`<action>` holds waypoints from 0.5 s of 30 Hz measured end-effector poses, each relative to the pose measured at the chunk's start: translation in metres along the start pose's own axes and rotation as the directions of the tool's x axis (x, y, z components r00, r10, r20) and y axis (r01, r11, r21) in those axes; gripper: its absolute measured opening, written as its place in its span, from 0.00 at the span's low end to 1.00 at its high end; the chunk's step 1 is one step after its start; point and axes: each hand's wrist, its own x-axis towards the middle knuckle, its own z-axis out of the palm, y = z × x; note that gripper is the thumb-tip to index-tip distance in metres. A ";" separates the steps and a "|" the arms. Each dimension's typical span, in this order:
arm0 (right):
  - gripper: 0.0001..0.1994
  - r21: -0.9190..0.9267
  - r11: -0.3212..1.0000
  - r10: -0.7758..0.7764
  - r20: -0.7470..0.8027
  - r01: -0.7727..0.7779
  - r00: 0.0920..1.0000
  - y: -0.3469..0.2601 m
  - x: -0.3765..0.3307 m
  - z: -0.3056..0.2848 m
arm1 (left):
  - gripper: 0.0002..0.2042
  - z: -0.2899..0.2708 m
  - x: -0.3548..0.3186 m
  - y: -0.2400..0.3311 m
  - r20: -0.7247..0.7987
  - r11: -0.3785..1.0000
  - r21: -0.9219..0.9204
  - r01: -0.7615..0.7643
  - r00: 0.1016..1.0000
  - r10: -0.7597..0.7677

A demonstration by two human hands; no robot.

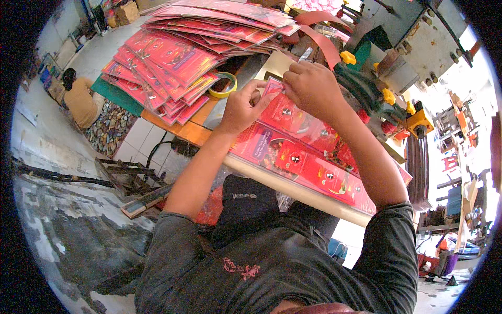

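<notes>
A long red printed sheet (300,159) with a glossy clear film over it lies slantwise on the pale work surface before me. At its far left corner, my left hand (244,107) pinches the edge between thumb and fingers. My right hand (314,86) is closed at the same corner, its curled fingertips close to the left thumb. Whether the fingers grip the sheet or only its film is too small to tell. Just left of my left hand stands a roll of yellow tape (224,85).
Fanned stacks of red printed sheets (167,57) cover the orange table (196,131) at the far left. A metal machine with yellow knobs (388,96) stands to the right. A wooden frame (136,178) lies low at left. Another person (81,102) sits on the floor farther off.
</notes>
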 end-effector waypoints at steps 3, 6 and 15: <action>0.07 -0.060 0.998 -0.034 -0.016 0.033 0.999 -0.002 0.000 0.003 | 0.17 0.001 0.000 -0.003 -0.007 1.000 -0.001 -0.007 1.000 0.007; 0.06 -0.098 0.995 -0.013 0.042 0.017 0.999 -0.008 0.002 0.004 | 0.17 0.001 0.000 -0.004 -0.007 1.000 0.024 -0.004 1.000 0.004; 0.08 -0.205 0.974 0.108 0.030 -0.099 0.994 -0.023 -0.007 0.016 | 0.17 0.002 0.001 -0.001 -0.004 1.000 0.015 0.023 1.000 -0.023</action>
